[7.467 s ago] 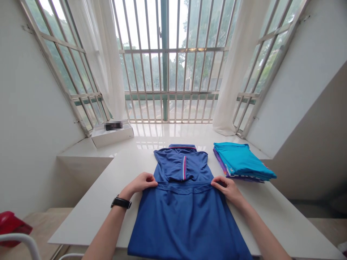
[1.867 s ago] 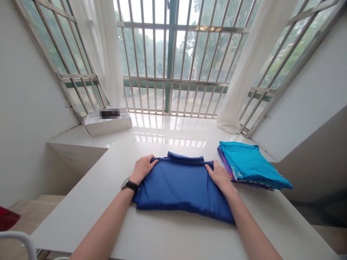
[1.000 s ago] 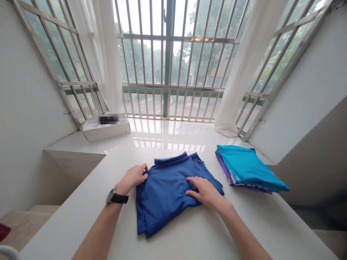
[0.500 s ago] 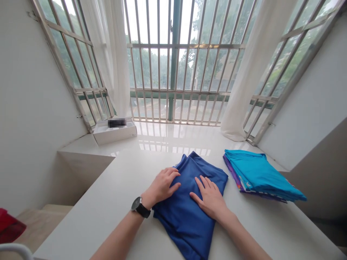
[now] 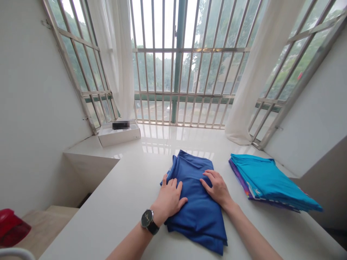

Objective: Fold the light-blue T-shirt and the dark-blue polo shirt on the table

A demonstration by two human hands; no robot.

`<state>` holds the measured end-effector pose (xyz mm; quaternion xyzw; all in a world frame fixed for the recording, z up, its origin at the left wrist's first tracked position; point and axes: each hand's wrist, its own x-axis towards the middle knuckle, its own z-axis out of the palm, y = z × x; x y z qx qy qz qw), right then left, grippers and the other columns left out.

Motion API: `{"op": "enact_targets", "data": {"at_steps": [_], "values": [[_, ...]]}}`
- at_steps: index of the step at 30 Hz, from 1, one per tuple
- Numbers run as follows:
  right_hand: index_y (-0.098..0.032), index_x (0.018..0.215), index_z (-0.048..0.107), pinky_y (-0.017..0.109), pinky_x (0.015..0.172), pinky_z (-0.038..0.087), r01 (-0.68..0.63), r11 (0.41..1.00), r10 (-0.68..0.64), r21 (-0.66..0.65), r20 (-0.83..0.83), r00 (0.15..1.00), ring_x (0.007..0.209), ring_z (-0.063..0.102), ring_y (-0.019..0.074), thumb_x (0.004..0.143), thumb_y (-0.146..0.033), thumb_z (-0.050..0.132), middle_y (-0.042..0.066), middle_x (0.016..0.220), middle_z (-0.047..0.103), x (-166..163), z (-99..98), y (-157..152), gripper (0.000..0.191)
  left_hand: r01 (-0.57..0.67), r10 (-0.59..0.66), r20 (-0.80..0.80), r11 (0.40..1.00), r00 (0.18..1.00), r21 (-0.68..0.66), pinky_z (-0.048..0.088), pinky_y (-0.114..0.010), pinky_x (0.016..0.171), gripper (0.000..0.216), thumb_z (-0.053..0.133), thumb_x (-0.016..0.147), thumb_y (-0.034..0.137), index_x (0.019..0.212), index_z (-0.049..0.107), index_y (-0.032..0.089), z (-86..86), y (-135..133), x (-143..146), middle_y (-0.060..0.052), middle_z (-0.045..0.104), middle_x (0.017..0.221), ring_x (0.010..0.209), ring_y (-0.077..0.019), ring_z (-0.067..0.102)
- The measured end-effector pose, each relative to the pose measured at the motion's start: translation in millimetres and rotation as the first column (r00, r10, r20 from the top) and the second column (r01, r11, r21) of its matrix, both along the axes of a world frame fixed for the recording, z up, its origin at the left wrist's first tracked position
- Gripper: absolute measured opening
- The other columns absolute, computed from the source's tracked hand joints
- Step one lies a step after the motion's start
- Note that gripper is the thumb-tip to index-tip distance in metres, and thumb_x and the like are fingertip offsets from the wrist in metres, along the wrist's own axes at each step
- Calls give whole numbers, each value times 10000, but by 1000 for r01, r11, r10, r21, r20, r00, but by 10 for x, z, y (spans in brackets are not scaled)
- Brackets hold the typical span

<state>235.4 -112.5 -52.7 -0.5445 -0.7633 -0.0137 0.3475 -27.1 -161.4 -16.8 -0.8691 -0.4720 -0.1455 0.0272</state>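
A folded dark blue cloth garment [image 5: 193, 195] lies on the white table [image 5: 114, 206] in front of me. My left hand [image 5: 172, 196] rests on its left side, fingers spread and pointing away from me, with a black wristwatch [image 5: 147, 219] on that wrist. On the garment's right edge lies my right hand [image 5: 215, 186], fingers apart and slightly bent. Neither hand is closed around the fabric. A bit of patterned cloth shows at the garment's left edge. To the right sits a stack of folded clothes [image 5: 271, 180], bright turquoise on top with purple and patterned layers beneath.
A white open box [image 5: 119, 136] with a blurred dark item stands on the window ledge at the back left. White curtains [image 5: 244, 72] hang before the barred windows. Something red [image 5: 13, 227] is at the lower left, beyond the table's left edge.
The blue garment has turned straighter and its near end lies more compactly. My left hand has slid nearer to me along its left side; my right hand has moved to its right edge.
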Motion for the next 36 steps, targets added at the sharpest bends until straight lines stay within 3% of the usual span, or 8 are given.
{"op": "enact_targets", "data": {"at_steps": [3, 6, 11, 16, 23, 26, 30, 36], "values": [[-215, 1079, 690, 482, 1044, 468, -14, 998, 10, -55, -79, 997, 1149, 598, 291, 950, -504, 470, 134, 1206, 657, 49, -60, -36, 384, 110, -110, 20, 994, 994, 23, 148, -571, 1201, 448, 487, 956, 461, 1333, 554, 228, 32, -19, 50, -147, 608, 1324, 1252, -319, 543], [-177, 1224, 656, 483, 1111, 413, -16, 985, 10, -169, -35, 999, 1271, 534, 305, 938, -556, 461, 158, 1349, 592, 78, -120, -95, 513, 279, -277, 60, 960, 959, -26, 227, -464, 1207, 444, 409, 995, 354, 1414, 481, 225, 7, -29, 82, -113, 453, 1514, 1399, -266, 410], [-179, 1443, 502, 508, 1173, 320, 9, 948, 36, -319, 133, 990, 1431, 366, 322, 936, -618, 420, 164, 1543, 411, 80, -168, -96, 676, 345, -329, 115, 923, 937, -171, 226, -527, 1199, 688, 384, 952, 651, 1524, 342, 272, -100, -18, 67, -107, 301, 1609, 1485, -316, 250], [-187, 1463, 465, 486, 1178, 313, -3, 958, 50, -288, 157, 986, 1433, 365, 307, 941, -577, 437, 151, 1561, 381, 51, -123, 75, 653, 265, -243, 131, 945, 961, -193, 211, -554, 1198, 763, 358, 920, 726, 1530, 349, 268, -133, 22, 122, -122, 271, 1617, 1492, -337, 224], [-206, 1249, 609, 484, 1121, 410, -75, 996, 65, -52, -173, 983, 1285, 531, 280, 956, -481, 467, 137, 1362, 578, 82, -69, -69, 427, 160, -139, 110, 963, 984, -215, 207, -582, 1189, 780, 345, 905, 756, 1522, 375, 279, -143, 71, 172, -114, 267, 1620, 1492, -364, 203], [-225, 1157, 650, 485, 1076, 459, -161, 984, 139, -73, -242, 960, 1238, 569, 283, 951, -466, 504, 125, 1305, 618, 69, -15, -272, 349, 97, -80, 80, 966, 994, -240, 180, -577, 1198, 785, 290, 917, 758, 1528, 365, 271, -134, 102, 144, -107, 246, 1628, 1501, -359, 174], [-221, 1141, 665, 487, 1060, 471, -277, 950, 255, -143, -158, 954, 1231, 573, 290, 940, -434, 538, 136, 1312, 613, -10, 58, -492, 319, 28, -14, 63, 972, 998, -232, 171, -589, 1195, 780, 278, 925, 746, 1523, 378, 255, -127, 132, 115, -119, 252, 1625, 1500, -366, 169], [-216, 1312, 596, 507, 1086, 440, -372, 879, 374, -297, -51, 926, 1290, 518, 328, 878, -514, 621, 166, 1392, 553, -80, 161, -680, 527, 41, -30, 59, 979, 998, -199, 208, -562, 1193, 738, 292, 950, 703, 1510, 400, 235, -126, 117, 84, -126, 287, 1612, 1491, -356, 211]]}}
